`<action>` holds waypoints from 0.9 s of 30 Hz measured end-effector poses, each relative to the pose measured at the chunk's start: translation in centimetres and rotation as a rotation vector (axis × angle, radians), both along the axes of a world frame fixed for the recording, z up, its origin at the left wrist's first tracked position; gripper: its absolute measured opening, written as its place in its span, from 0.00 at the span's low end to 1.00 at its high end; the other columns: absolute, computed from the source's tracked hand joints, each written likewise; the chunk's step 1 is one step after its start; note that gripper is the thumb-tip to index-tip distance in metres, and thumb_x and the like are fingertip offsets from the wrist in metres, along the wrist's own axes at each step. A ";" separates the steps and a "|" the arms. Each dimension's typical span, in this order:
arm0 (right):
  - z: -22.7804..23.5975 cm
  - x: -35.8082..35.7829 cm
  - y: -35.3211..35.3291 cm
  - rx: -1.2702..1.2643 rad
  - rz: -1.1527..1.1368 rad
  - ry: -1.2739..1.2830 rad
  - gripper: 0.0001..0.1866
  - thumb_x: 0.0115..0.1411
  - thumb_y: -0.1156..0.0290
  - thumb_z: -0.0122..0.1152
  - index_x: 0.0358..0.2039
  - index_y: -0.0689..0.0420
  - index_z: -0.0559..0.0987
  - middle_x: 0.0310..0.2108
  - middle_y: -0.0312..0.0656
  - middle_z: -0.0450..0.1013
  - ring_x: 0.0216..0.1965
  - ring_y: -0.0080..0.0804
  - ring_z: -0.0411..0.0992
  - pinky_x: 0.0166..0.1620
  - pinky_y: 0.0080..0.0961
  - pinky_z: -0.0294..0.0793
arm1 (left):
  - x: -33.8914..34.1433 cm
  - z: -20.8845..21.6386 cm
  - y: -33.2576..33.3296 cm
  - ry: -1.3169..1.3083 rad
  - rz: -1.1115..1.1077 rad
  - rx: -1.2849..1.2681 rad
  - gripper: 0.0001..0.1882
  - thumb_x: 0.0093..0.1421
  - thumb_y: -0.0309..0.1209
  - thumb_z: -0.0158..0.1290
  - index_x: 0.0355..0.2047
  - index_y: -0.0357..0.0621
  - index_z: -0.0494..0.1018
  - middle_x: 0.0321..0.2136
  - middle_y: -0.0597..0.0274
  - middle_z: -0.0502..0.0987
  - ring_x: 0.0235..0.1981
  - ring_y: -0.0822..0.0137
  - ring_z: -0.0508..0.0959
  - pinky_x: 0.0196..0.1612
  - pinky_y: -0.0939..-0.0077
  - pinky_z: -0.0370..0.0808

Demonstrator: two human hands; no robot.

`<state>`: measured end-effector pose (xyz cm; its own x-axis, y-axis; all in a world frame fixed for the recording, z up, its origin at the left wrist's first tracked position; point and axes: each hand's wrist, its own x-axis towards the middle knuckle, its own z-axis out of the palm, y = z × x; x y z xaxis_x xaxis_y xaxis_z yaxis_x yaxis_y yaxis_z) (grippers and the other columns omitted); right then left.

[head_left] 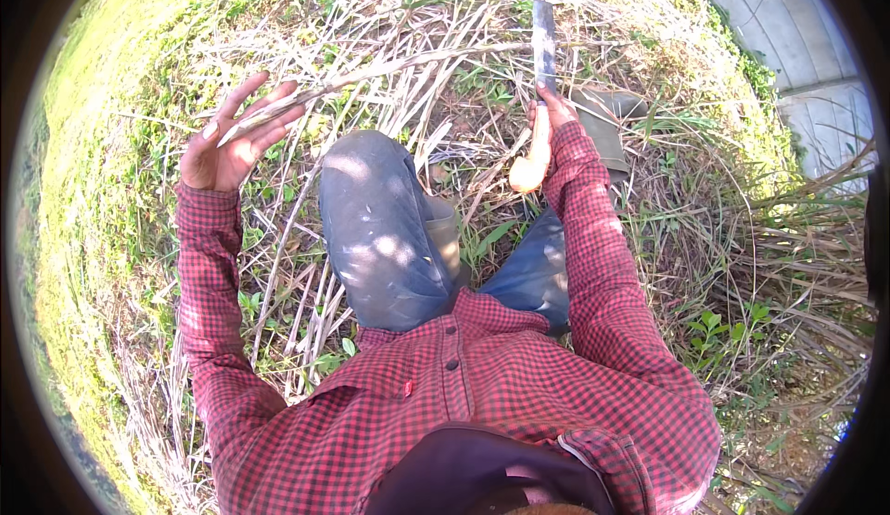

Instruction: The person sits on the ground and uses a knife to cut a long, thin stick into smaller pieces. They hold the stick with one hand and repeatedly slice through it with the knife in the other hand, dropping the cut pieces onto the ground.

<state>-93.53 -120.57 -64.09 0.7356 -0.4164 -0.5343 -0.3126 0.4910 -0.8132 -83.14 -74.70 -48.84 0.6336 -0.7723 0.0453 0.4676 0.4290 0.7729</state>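
Note:
My left hand (243,135) is raised on the left, fingers stretched and spread. A long dry stalk (399,63) lies loosely across its palm and fingers. From there the stalk runs right toward a machete; whether the two touch I cannot tell. My right hand (554,112) is closed around the machete, near where its light wooden handle (530,167) meets the blade. The dark metal blade (544,42) points away from me, and the handle's rounded end sticks out below my fingers.
Cut dry stalks (297,302) and green weeds litter the ground around my bent knees (375,218). A boot (604,126) rests just right of the machete. Pale concrete slabs (788,24) lie at the far right, with long dry grass (797,265) nearer me.

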 end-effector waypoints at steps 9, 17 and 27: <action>2.0 1.4 -0.3 0.016 -0.132 -0.119 0.15 0.53 0.59 0.56 0.31 0.54 0.63 0.16 0.37 0.65 0.13 0.27 0.64 0.16 0.23 0.67 | 3.0 0.3 -3.2 -0.441 0.638 0.127 0.17 0.60 0.35 0.42 0.44 0.32 0.65 0.43 0.42 0.69 0.41 0.56 0.74 0.41 0.73 0.75; 6.2 0.3 13.1 0.078 0.234 -0.339 0.19 0.51 0.70 0.57 0.44 0.58 0.68 0.19 0.39 0.69 0.13 0.26 0.67 0.14 0.21 0.67 | 1.1 -1.4 -13.1 -0.380 0.767 0.135 0.17 0.59 0.32 0.44 0.38 0.26 0.64 0.34 0.44 0.73 0.32 0.59 0.77 0.35 0.75 0.76; 6.5 2.0 13.9 -0.043 -0.006 -0.233 0.13 0.53 0.65 0.56 0.34 0.58 0.66 0.16 0.38 0.67 0.12 0.26 0.65 0.14 0.21 0.66 | 0.0 -4.6 -12.7 -0.064 0.872 0.144 0.15 0.58 0.32 0.47 0.33 0.27 0.63 0.32 0.45 0.73 0.30 0.57 0.77 0.31 0.75 0.77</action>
<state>-91.57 -106.67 -57.57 0.8347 -0.4396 -0.3318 -0.1113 0.4555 -0.8833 -83.17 -87.41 -53.45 0.9991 -0.0162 0.0399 -0.0261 0.5089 0.8604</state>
